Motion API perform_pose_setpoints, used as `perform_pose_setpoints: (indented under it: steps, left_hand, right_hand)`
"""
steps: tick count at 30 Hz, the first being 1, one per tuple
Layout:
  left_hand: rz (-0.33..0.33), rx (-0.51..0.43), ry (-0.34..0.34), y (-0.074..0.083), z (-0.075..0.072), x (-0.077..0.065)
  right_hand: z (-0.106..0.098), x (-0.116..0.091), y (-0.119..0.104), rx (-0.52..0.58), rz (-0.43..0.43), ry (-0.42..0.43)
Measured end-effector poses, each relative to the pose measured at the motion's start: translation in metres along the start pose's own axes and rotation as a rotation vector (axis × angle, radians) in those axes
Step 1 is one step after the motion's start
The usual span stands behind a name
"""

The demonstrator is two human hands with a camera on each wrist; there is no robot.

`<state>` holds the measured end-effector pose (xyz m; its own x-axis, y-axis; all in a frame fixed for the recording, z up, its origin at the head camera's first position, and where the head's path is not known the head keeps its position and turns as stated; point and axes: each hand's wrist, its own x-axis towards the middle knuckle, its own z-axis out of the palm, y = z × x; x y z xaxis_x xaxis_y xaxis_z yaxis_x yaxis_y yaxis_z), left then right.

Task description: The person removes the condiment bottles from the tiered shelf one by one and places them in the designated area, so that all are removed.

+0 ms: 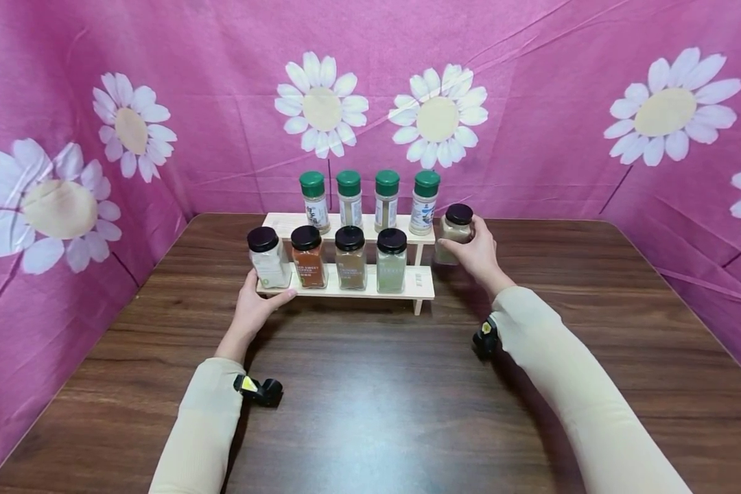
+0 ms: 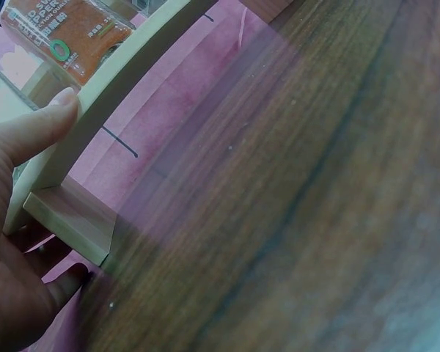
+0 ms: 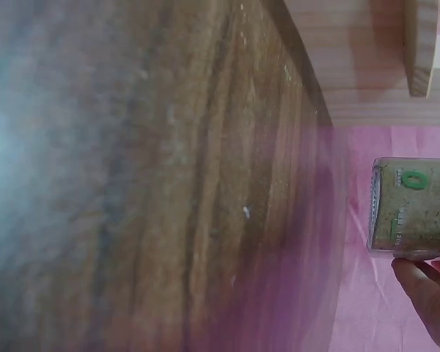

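Observation:
My left hand [image 1: 254, 309] grips the left end of the lower shelf of a two-tier wooden spice rack [image 1: 346, 293]. In the left wrist view its thumb [image 2: 51, 121] lies on the shelf's front edge, with the fingers underneath by the leg. My right hand [image 1: 478, 254] holds a black-lidded spice jar [image 1: 455, 237] just off the rack's right end. In the right wrist view that jar [image 3: 414, 209] shows brownish-green contents and hangs above the table. On the lower shelf stand a white jar [image 1: 272, 264], a red sweet pepper jar [image 1: 309, 264], a brown jar [image 1: 351, 264] and a pale green jar [image 1: 392, 267].
Several green-capped shakers [image 1: 348, 199] stand along the upper shelf. The rack is on a dark wood table [image 1: 370, 398], near its back edge. Behind hangs a pink cloth [image 1: 234, 123] with daisies. Each sleeve carries a small black wrist camera [image 1: 259, 390].

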<state>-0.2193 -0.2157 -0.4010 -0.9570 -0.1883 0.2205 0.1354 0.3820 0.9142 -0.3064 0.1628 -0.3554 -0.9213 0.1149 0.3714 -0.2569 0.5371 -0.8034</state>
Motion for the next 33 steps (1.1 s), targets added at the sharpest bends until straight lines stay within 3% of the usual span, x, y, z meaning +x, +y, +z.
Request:
perform_pose_setpoints:
  steps: [7, 22, 33]
  left_hand:
    - [-0.007, 0.004, -0.01, 0.001, -0.001, -0.001]
    - [0.008, 0.001, -0.005, 0.003, -0.001, -0.002]
    - [-0.002, 0.002, 0.004, 0.003, 0.0, -0.002]
  right_hand:
    - [0.008, 0.008, 0.006, -0.012, 0.011, -0.001]
    - [0.025, 0.021, 0.01, 0.097, 0.083, 0.023]
    - [0.032, 0.029, 0.012, 0.053, 0.121, 0.024]
